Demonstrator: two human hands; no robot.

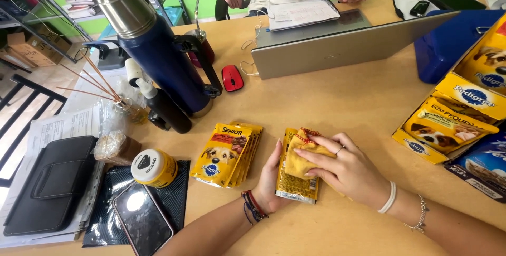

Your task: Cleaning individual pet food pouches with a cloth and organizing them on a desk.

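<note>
At a wooden desk (342, 108), a person's right hand (345, 169) reaches in from the lower right, fingers curled down, pressing a yellow cloth (301, 156) onto a yellow pouch (295, 185). The left hand (270, 179) comes up from below, fingers wrapped around the pouch's left edge, steadying it flat on the desk. Just left lies a stack of matching pouches (226, 154). A large blue flask (153, 45) stands behind, an open laptop (337, 45) beyond, a carton of pouches (458, 113) at right, and a small red mouse (232, 78).
</note>
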